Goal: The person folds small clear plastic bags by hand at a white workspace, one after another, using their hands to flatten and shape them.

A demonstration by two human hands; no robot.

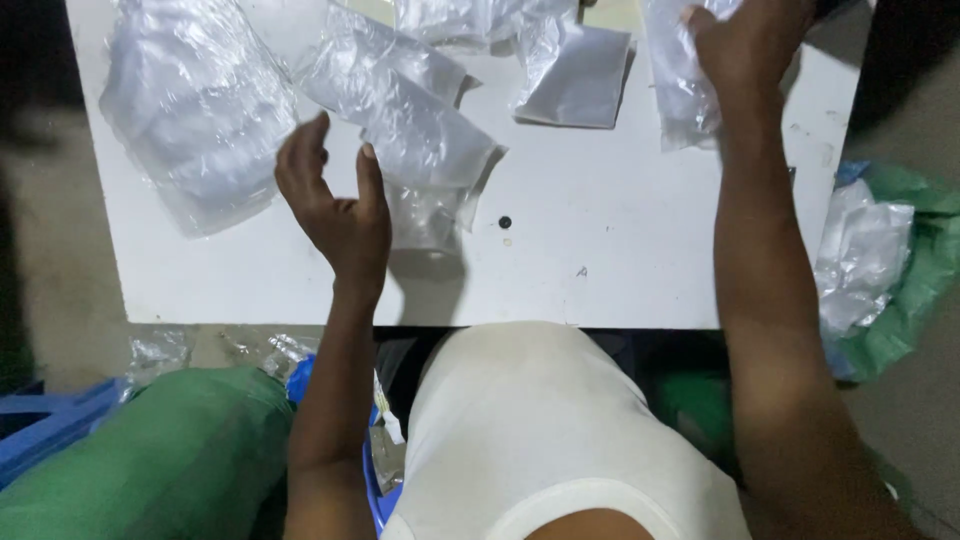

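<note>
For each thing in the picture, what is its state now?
Left hand: open, fingers spread, above a bag.
Right hand: closed on a clear bag.
Middle bag: lying flat, crumpled.
Left bag: lying on the table.
Green sack: open, with plastic inside.
</note>
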